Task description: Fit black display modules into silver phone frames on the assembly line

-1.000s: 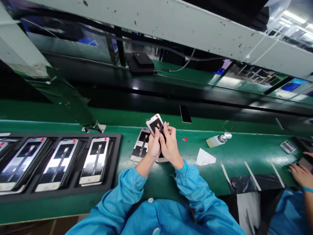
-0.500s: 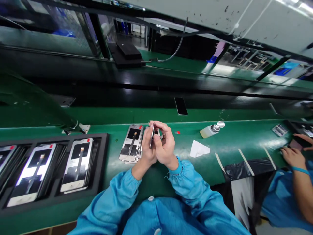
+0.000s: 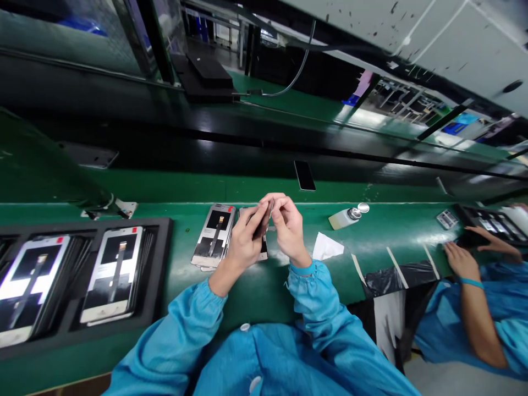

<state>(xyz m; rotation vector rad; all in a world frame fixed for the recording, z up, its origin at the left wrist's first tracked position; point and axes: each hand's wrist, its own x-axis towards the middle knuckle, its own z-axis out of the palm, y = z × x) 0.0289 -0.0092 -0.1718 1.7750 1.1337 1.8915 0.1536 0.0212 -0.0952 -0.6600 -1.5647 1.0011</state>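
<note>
A thin, dark phone panel (image 3: 262, 222) stands tilted nearly edge-on between my hands. My left hand (image 3: 242, 237) grips it from the left side, fingers along its face. At its upper right edge my right hand (image 3: 290, 226) is closed in a pinch; whether the fingertips hold the panel itself or something thin on it I cannot make out. Just left of my hands lies a stack of phone screen panels (image 3: 212, 236), backs up, each with a flat cable and a red tab. Another panel (image 3: 264, 250) lies partly hidden under my hands.
A dark foam tray (image 3: 163, 264) with stacked panels is at left. Behind my hands lies a black phone (image 3: 304, 175). To the right are an open-lidded bottle (image 3: 343, 219), a white cloth (image 3: 328, 246) and tape strips (image 3: 396, 267). A co-worker's hands (image 3: 464, 261) work farther right.
The panel has turned so more of its dark face shows. My right hand has shifted from cupping it to pinching at its upper right edge. The camera view has swung right.
</note>
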